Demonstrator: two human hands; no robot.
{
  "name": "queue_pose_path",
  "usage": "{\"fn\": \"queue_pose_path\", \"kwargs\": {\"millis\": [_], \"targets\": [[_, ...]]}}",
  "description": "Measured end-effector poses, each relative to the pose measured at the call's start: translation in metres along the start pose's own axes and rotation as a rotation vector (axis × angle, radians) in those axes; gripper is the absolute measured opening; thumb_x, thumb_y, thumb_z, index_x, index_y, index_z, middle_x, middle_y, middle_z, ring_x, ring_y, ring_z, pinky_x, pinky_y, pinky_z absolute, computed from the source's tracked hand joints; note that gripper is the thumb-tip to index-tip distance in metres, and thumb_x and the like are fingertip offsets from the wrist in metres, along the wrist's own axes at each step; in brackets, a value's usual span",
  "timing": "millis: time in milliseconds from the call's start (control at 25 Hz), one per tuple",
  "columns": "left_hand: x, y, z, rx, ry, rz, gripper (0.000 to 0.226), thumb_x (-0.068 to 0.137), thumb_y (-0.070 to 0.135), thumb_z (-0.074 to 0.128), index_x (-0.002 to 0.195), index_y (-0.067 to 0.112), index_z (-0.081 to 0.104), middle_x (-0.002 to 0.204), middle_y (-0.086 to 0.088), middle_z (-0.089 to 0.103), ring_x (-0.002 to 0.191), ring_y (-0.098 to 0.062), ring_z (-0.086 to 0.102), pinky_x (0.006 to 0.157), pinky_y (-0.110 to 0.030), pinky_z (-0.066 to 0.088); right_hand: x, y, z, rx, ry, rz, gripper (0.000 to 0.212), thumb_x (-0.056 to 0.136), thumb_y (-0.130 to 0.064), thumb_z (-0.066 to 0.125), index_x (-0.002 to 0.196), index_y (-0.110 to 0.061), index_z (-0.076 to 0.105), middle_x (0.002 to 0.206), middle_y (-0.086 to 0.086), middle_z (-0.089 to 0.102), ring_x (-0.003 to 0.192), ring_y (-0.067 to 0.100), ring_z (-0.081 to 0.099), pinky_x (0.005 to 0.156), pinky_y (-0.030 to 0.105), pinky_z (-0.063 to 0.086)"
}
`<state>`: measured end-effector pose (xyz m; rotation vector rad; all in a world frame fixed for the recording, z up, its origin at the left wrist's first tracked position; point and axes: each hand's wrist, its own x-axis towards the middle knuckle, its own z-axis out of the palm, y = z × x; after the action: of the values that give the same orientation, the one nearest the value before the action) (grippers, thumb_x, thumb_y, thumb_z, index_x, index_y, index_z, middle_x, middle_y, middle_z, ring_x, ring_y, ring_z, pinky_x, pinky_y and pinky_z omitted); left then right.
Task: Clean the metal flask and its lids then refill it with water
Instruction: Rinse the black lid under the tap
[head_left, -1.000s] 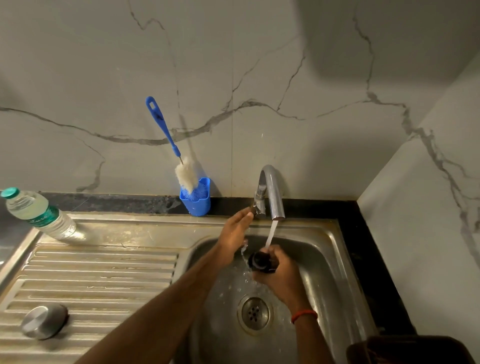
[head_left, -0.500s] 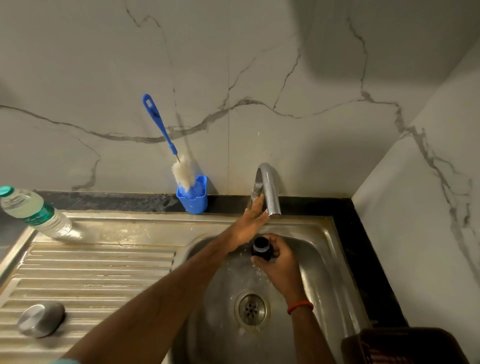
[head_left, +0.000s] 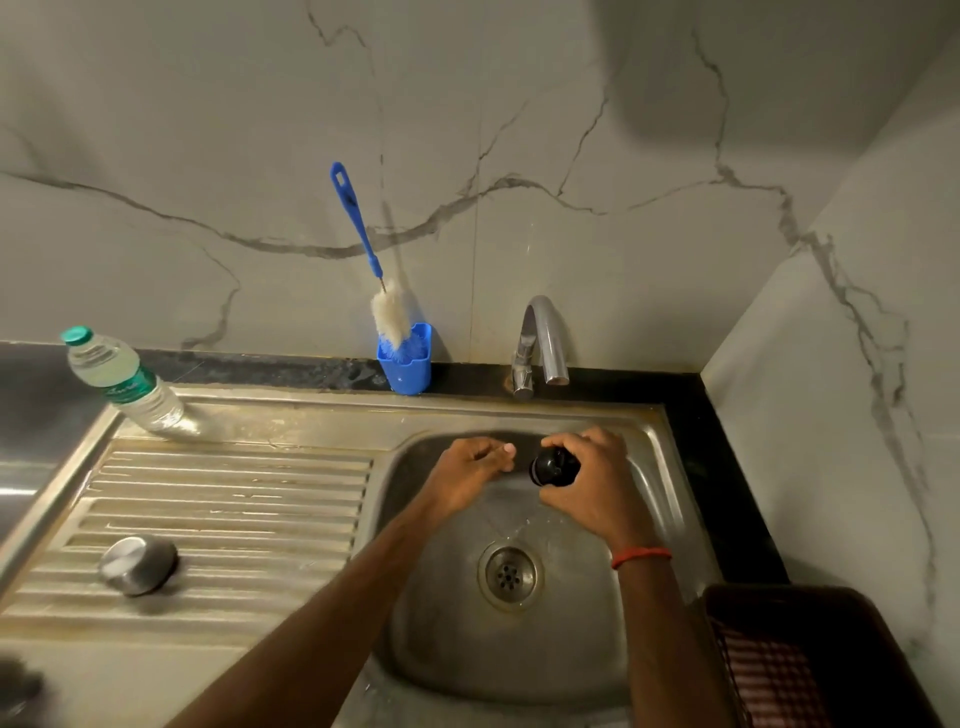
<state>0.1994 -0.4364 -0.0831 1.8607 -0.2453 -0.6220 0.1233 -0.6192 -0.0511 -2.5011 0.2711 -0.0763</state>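
My left hand (head_left: 470, 478) has come down off the tap (head_left: 543, 343) and now hangs over the sink (head_left: 467, 649), just left of my right hand (head_left: 597, 493); the water that ran a second ago has stopped.

The left hand's fingers are curled in with the thumb against them, and I see nothing held in it; my right hand is wrapped round the black lid (head_left: 553, 467), which pokes out on its left side, near my left fingertips but apart from them. The drain (head_left: 509, 571) lies nearer to me than both hands; the round metal lid (head_left: 137, 564) rests well left of my left hand on the ribbed drainboard (head_left: 234, 499); the tap stands just beyond my right hand; the bottle brush (head_left: 363, 244) leans in its blue cup (head_left: 405, 364) beyond my left hand.
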Motion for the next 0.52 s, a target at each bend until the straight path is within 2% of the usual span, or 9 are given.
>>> {"fn": "queue_pose_path", "kwargs": {"millis": [160,320,360,480,520], "targets": [[-0.022,0.003,0.002,0.052,0.019,0.007,0.022,0.101,0.042,0.056,0.099,0.026,0.071,0.100,0.004,0.074,0.097,-0.013,0.069,0.089,-0.037,0.054,-0.009,-0.015,-0.017,-0.026,0.030,-0.083,0.062,0.066,-0.012,0.085,0.123,-0.022,0.063,0.119,0.003,0.050,0.113,0.024,0.053,0.092,0.026,0.047],[-0.042,0.010,0.000,0.073,0.022,0.082,0.014,0.102,0.039,0.056,0.099,0.033,0.068,0.099,0.008,0.073,0.095,-0.007,0.068,0.085,-0.030,0.054,-0.024,-0.027,-0.025,0.039,0.280,-0.211,0.064,0.076,-0.012,0.082,0.134,-0.020,0.057,0.133,0.005,0.055,0.119,0.018,0.054,0.097,0.023,0.047],[-0.046,0.010,0.000,0.064,0.030,0.090,0.014,0.102,0.038,0.056,0.100,0.032,0.068,0.100,0.008,0.073,0.096,-0.007,0.068,0.085,-0.030,0.054,-0.027,-0.027,-0.020,0.064,0.288,-0.209,0.062,0.077,-0.012,0.082,0.133,-0.020,0.058,0.133,0.004,0.056,0.120,0.015,0.054,0.098,0.024,0.047],[-0.055,0.009,0.001,0.047,0.036,0.092,0.014,0.101,0.036,0.057,0.104,0.028,0.069,0.104,0.005,0.073,0.100,-0.010,0.068,0.091,-0.033,0.053,-0.043,-0.022,0.004,0.050,0.075,-0.048,0.060,0.074,-0.012,0.084,0.129,-0.022,0.062,0.125,0.003,0.065,0.119,0.018,0.059,0.099,0.028,0.049],[-0.058,0.008,0.002,0.041,0.038,0.092,0.014,0.101,0.037,0.058,0.104,0.029,0.069,0.104,0.006,0.073,0.100,-0.010,0.067,0.091,-0.034,0.053,-0.047,-0.020,0.010,0.086,0.080,-0.005,0.061,0.073,-0.011,0.085,0.128,-0.022,0.062,0.124,0.002,0.066,0.118,0.017,0.060,0.098,0.028,0.049]]}}
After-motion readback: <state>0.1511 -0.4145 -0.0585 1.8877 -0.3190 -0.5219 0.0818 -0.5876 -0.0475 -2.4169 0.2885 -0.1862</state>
